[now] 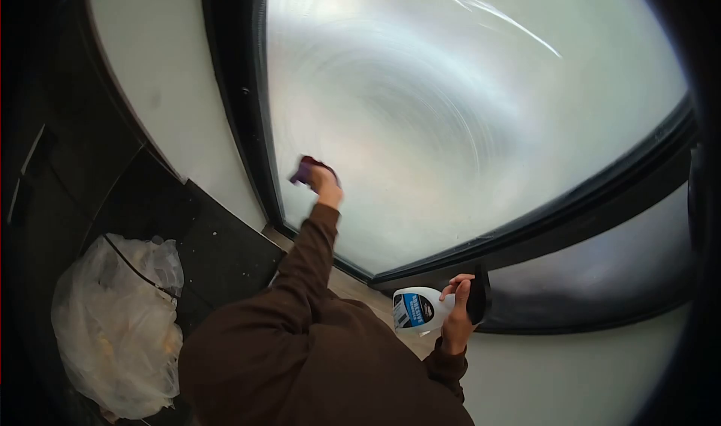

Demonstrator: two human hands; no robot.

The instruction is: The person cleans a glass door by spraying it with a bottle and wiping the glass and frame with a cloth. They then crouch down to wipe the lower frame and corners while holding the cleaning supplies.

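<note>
My left hand (326,185) is closed round a dark purple cloth (306,171) and holds it at the lower left part of a large frosted glass pane (390,141). Curved streaks and smears show on the glass. In my right hand (457,322) is a white spray bottle (417,310) with a blue and black label, gripped near its black top. The bottle lies tilted on its side, below the pane's lower frame. Both sleeves are brown.
Black framing (239,88) borders the glass on the left and bottom. A clear plastic bag (116,328) of pale material sits on the dark tiled floor (225,253) at the lower left, with a thin black cord across it. White wall (165,73) stands left of the frame.
</note>
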